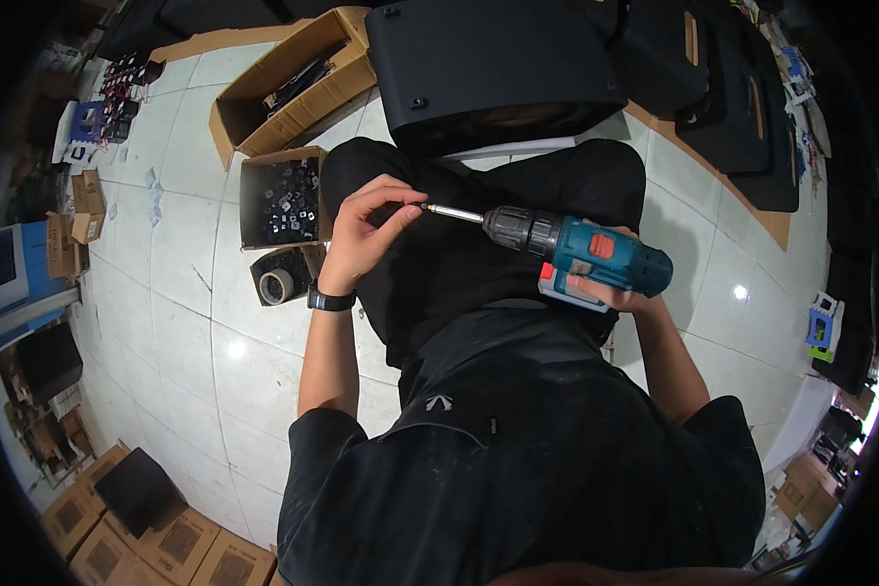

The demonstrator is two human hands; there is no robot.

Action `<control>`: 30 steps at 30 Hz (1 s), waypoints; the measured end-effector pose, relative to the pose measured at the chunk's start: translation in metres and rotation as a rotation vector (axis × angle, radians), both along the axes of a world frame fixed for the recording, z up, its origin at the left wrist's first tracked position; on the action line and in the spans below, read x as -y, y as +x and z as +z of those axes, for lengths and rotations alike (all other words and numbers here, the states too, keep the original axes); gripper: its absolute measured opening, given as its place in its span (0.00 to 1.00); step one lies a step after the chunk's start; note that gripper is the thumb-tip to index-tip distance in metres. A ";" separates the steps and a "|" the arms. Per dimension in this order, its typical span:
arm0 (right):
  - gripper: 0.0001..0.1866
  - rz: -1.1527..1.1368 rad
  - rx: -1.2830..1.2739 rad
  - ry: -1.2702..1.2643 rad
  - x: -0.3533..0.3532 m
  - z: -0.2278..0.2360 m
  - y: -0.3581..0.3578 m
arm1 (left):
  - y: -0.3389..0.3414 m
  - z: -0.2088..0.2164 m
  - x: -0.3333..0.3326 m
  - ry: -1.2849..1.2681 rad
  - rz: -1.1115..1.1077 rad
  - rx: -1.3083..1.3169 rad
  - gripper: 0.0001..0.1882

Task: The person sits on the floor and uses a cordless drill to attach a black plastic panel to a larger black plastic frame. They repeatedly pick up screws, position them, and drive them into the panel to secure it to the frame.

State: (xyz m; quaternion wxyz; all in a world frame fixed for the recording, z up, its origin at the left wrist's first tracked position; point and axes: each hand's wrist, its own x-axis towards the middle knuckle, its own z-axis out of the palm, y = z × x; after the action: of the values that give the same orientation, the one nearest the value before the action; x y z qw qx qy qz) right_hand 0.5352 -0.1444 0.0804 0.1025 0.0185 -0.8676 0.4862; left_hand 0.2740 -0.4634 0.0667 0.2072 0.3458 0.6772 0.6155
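Observation:
A teal and black cordless drill lies across my lap, its chuck to the left. My right hand is wrapped round its handle from below. A long silver bit sticks out of the chuck. At its tip my left hand, with a dark watch on the wrist, pinches thumb and forefinger together. Something small and dark shows there, too small to name. Beyond my knees stands a large black cabinet, tipped on the floor.
Left of my knee stand a carton of small dark parts and a smaller box holding a tape roll. A long open carton lies farther off. More black cabinets stand far right; stacked cartons are at lower left.

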 end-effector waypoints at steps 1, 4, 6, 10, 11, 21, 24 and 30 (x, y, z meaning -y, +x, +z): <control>0.36 0.002 -0.001 0.007 -0.001 -0.001 0.001 | 0.001 0.001 -0.001 -0.008 -0.006 0.020 0.08; 0.37 0.006 -0.010 0.022 -0.004 -0.006 0.001 | 0.004 0.001 -0.002 -0.021 -0.024 0.068 0.08; 0.37 0.004 -0.020 0.020 -0.007 -0.010 0.002 | 0.004 0.002 -0.003 -0.021 -0.036 0.085 0.09; 0.40 0.135 -0.077 0.071 -0.022 -0.012 -0.008 | -0.003 0.003 -0.001 -0.046 -0.111 0.079 0.10; 0.42 0.203 -0.044 0.045 -0.030 -0.014 -0.015 | -0.007 0.002 0.000 -0.050 -0.117 0.085 0.10; 0.32 0.204 0.254 0.214 -0.036 0.106 -0.170 | -0.081 -0.002 -0.054 -0.064 0.176 -0.539 0.11; 0.24 0.118 0.525 0.099 -0.010 0.157 -0.223 | -0.092 -0.026 -0.067 -0.032 0.314 -0.431 0.10; 0.13 0.179 0.541 0.095 0.004 0.166 -0.279 | -0.091 -0.041 -0.089 -0.010 0.421 -0.203 0.13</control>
State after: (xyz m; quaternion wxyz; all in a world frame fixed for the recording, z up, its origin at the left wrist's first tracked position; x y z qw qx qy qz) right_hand 0.2565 -0.1480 0.2465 -0.1767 -0.0306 -0.8802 0.4394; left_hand 0.1829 -0.3743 0.0258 0.0067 0.2558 0.7550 0.6037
